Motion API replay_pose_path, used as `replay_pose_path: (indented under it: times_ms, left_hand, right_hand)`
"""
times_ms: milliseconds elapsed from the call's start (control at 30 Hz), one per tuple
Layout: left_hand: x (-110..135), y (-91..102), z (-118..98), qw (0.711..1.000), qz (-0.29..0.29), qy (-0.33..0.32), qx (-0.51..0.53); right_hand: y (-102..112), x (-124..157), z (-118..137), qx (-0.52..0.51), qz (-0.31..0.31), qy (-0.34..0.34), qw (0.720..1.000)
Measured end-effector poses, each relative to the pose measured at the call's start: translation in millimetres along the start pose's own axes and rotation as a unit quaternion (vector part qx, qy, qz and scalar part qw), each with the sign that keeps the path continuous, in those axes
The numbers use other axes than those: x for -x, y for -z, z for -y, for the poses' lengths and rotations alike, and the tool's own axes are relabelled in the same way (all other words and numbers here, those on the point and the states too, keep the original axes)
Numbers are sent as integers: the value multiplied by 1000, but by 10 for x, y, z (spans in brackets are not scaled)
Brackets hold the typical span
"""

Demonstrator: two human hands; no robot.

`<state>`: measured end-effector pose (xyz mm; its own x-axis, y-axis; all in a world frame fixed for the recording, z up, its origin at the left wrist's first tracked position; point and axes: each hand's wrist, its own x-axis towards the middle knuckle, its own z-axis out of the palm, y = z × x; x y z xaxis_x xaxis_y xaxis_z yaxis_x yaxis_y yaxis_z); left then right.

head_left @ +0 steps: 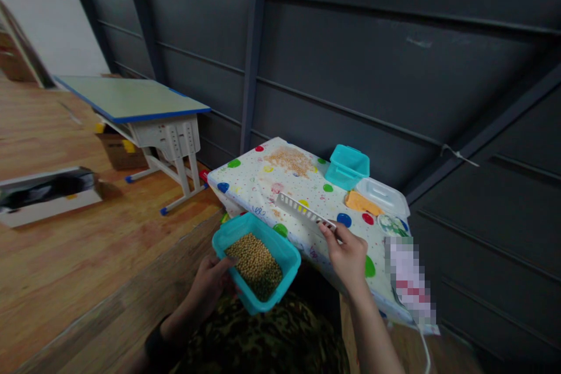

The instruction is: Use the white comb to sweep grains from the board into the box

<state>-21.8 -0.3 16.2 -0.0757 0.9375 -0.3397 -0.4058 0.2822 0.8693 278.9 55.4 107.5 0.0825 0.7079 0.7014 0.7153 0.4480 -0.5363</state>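
My left hand (pixel 210 281) grips the near-left rim of a teal plastic tub (pixel 284 245), its thumb over the edge. Round yellowish beans (pixel 254 260), like soybeans, lie inside it, darker in the shadowed near part. The tub is at the table's front edge, in front of my body. My right hand (pixel 346 251) is closed on one end of a long white slotted strip (pixel 302 208), which points away to the left over the tabletop. A loose patch of pale beans (pixel 289 160) is spread at the table's far side, with a few small bits near the strip.
The table has a dotted white cloth (pixel 245 187). At its right are a second teal tub (pixel 348 166), a clear lid (pixel 385 196), an orange cloth (pixel 363 203) and a blurred-out packet (pixel 407 280). A dark panelled wall (pixel 333 70) stands behind; a desk (pixel 131 99) is left.
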Motion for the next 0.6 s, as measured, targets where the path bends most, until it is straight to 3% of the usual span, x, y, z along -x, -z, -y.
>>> replay_pose_path:
  times_ms: [367,600]
  left_hand:
    - [15,-6,-15,1000,-7,5,-4]
    - [6,-67,-74,1000,-8,-4,-6]
  right_hand:
    - [199,229,178,24,-19,30,999]
    - [278,271,266,1,-1,-2,1000]
